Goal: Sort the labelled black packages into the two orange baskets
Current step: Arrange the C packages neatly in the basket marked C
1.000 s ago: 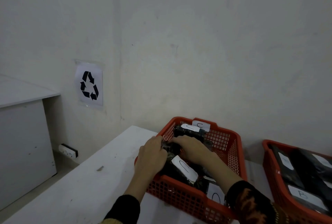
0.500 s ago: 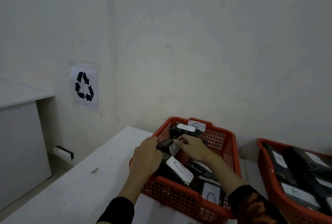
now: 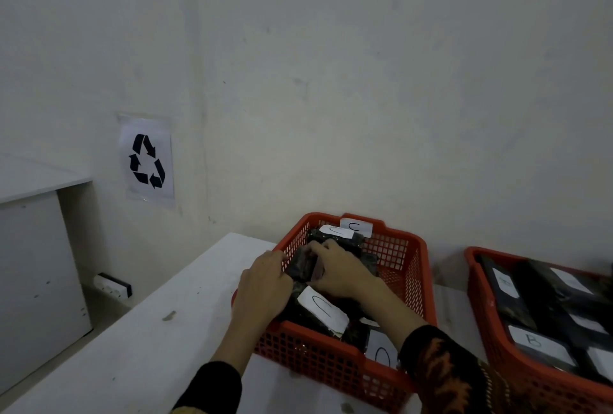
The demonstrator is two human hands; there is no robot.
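Label's flipped out of sight since a moment ago; both hands, left (image 3: 265, 284) and right (image 3: 335, 271), pinch the package (image 3: 303, 264) over the basket (image 3: 411, 267). Looks soft, crinkly, light, so grab edges.

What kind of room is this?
Probably a plain sorting or recycling workroom: a printed recycling-symbol sign on the bare white wall, and two orange plastic mesh baskets of labelled black packages on a white table.
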